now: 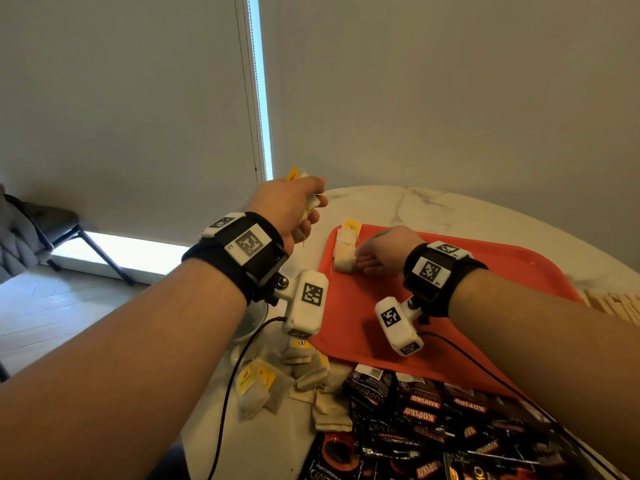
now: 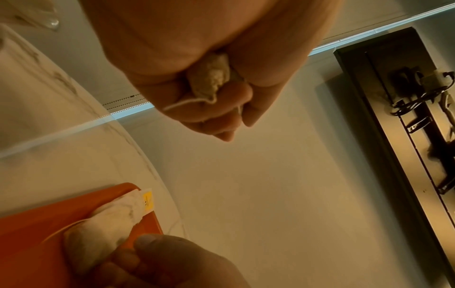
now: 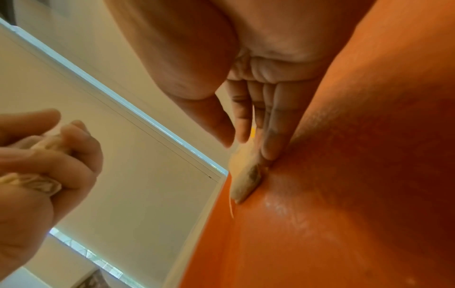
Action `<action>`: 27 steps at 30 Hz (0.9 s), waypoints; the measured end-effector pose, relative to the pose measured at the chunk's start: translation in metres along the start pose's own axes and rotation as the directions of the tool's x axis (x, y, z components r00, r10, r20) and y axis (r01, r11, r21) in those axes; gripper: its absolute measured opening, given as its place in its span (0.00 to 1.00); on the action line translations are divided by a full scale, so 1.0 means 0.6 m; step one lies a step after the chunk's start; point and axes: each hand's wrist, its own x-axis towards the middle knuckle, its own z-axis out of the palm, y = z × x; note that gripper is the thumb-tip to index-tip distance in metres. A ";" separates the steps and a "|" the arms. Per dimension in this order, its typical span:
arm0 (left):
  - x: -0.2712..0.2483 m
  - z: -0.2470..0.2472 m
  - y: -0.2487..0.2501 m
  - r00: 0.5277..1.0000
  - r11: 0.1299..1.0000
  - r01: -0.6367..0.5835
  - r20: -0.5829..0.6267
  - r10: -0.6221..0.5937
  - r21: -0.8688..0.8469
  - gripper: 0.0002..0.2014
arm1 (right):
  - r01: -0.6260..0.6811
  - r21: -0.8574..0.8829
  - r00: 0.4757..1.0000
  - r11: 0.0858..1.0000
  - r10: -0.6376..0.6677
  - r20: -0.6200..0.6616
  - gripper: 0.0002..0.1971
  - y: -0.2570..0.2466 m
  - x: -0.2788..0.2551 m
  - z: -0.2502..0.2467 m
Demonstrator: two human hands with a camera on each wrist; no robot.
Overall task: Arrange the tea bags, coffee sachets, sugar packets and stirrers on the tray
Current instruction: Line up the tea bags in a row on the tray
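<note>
- The right hand (image 1: 382,251) lies low over the far left corner of the flat orange-red plastic tray (image 1: 485,271), its straight fingers (image 3: 270,140) resting against a short row of soft cream paper tea bags with yellow tags (image 1: 344,251); it seems to be squaring the row along the tray's left edge, which would leave the rest of the tray open for the other sorts.
- The left hand (image 1: 291,206) hovers above the white marble table (image 1: 433,202), just off the tray's far left corner, its fingers curled round a bunch of cream tea bags (image 2: 211,76) with a string trailing; probably stock waiting to be passed over one by one.
- A loose heap of more cream tea bags (image 1: 277,379) lies by the table's near left edge, just off the tray's near left corner; glossy black coffee sachets with red lettering (image 1: 433,420) crowd the tray's near edge.
- Pale wooden stirrers (image 1: 616,306) lie past the tray's right edge.
- Open room: the tray's middle and right side are bare, and the far edge of the table beyond it looks free.
- Black cables (image 1: 235,375) from the wrist cameras trail across the near piles and could catch there.
</note>
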 end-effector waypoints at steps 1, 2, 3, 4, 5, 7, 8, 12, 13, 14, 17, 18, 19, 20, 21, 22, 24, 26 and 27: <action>-0.001 0.001 0.000 1.000 1.000 0.009 0.010 -0.009 -0.012 0.10 | 0.013 -0.014 1.000 1.000 -0.013 -0.008 0.03 0.001 0.001 0.000; -0.004 0.002 0.000 1.000 0.999 0.019 0.023 -0.018 -0.030 0.11 | 0.028 -0.006 1.000 1.000 -0.028 -0.004 0.03 0.004 0.003 0.001; -0.007 0.004 0.000 0.999 0.998 0.030 0.036 -0.028 -0.053 0.11 | 0.035 0.033 0.999 0.999 -0.035 0.003 0.02 0.006 0.002 0.002; -0.012 0.006 0.000 0.998 0.996 0.048 0.049 -0.045 -0.075 0.11 | 0.030 0.084 0.999 0.996 -0.031 0.010 0.02 0.007 -0.001 0.003; -0.016 0.008 0.000 0.996 0.993 0.072 0.063 -0.066 -0.097 0.13 | 0.021 0.110 1.000 0.994 -0.023 0.015 0.04 0.007 -0.007 0.005; -0.027 0.013 0.000 0.989 0.982 0.122 0.097 -0.109 -0.146 0.16 | 0.041 0.106 0.999 0.994 -0.042 0.005 0.06 0.004 -0.014 0.004; -0.033 0.015 0.000 0.985 0.974 0.146 0.114 -0.127 -0.172 0.18 | 0.082 0.105 0.997 0.991 -0.081 -0.011 0.06 0.001 -0.018 0.000; -0.057 0.023 0.000 0.965 0.948 0.221 0.188 -0.180 -0.227 0.21 | 0.365 0.214 0.931 0.906 -0.356 -0.082 0.04 -0.018 -0.052 -0.030; -0.062 0.025 -0.002 0.959 0.945 0.236 0.208 -0.190 -0.224 0.24 | 0.440 0.218 0.898 0.871 -0.433 -0.084 0.04 -0.025 -0.066 -0.039; -0.065 0.027 -0.004 0.953 0.944 0.249 0.227 -0.199 -0.218 0.26 | 0.507 0.192 0.861 0.840 -0.504 -0.068 0.04 -0.032 -0.081 -0.046; -0.077 0.034 -0.009 0.936 0.953 0.255 0.289 -0.201 -0.163 0.29 | 0.606 0.024 0.795 0.795 -0.607 0.019 0.08 -0.045 -0.115 -0.055; -0.082 0.038 -0.010 0.930 0.960 0.244 0.314 -0.191 -0.139 0.29 | 0.605 -0.026 0.796 0.796 -0.604 0.035 0.10 -0.046 -0.121 -0.054; -0.087 0.041 -0.011 0.926 0.967 0.226 0.334 -0.178 -0.113 0.30 | 0.601 -0.049 0.799 0.798 -0.599 0.045 0.10 -0.045 -0.125 -0.053; -0.092 0.044 -0.012 0.924 0.974 0.209 0.345 -0.167 -0.089 0.30 | 0.594 -0.046 0.804 0.803 -0.592 0.050 0.10 -0.044 -0.127 -0.051; -0.097 0.046 -0.012 0.925 0.979 0.194 0.346 -0.158 -0.070 0.30 | 0.593 -0.030 0.805 0.805 -0.591 0.046 0.09 -0.042 -0.129 -0.050; -0.102 0.047 -0.013 0.926 0.981 0.184 0.345 -0.152 -0.062 0.30 | 0.596 -0.019 0.803 0.803 -0.595 0.029 0.08 -0.041 -0.130 -0.051; -0.107 0.046 -0.014 0.932 0.981 0.179 0.332 -0.146 -0.070 0.30 | 0.607 -0.020 0.794 0.794 -0.608 -0.011 0.05 -0.040 -0.132 -0.055; -0.111 0.043 -0.014 0.938 0.983 0.170 0.317 -0.138 -0.074 0.30 | 0.614 -0.031 0.789 0.789 -0.614 -0.005 0.05 -0.040 -0.136 -0.058; -0.113 0.041 -0.013 0.942 0.985 0.156 0.310 -0.128 -0.067 0.31 | 0.615 -0.039 0.789 0.788 -0.615 0.010 0.06 -0.039 -0.138 -0.057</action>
